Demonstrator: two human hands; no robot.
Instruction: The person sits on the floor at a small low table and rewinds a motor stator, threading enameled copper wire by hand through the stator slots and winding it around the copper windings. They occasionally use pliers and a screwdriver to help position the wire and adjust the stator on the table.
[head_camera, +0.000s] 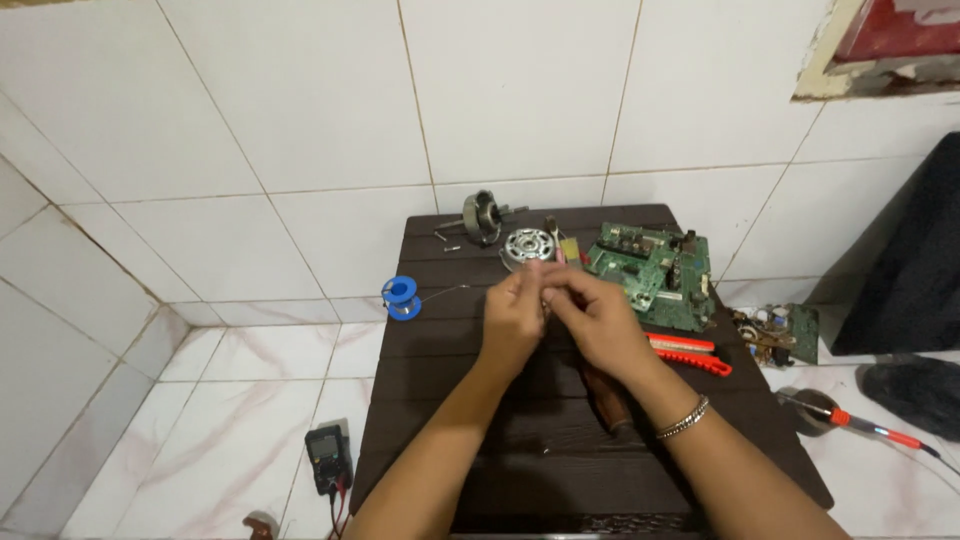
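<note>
Here two hands (555, 300) pinch together, contents hidden, beside one green circuit board (655, 275).

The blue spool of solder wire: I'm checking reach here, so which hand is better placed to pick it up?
Left, probably. The blue spool of solder wire lies on the dark slatted table just left of the left hand; the right hand would have to cross over.

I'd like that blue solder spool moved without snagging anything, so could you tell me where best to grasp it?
Grip the blue solder spool across its two round flanges, coming from above and from its left side. It lies at the dark table's left edge, and its loose wire trails rightward toward the hands, so the left side seems clear.
</note>
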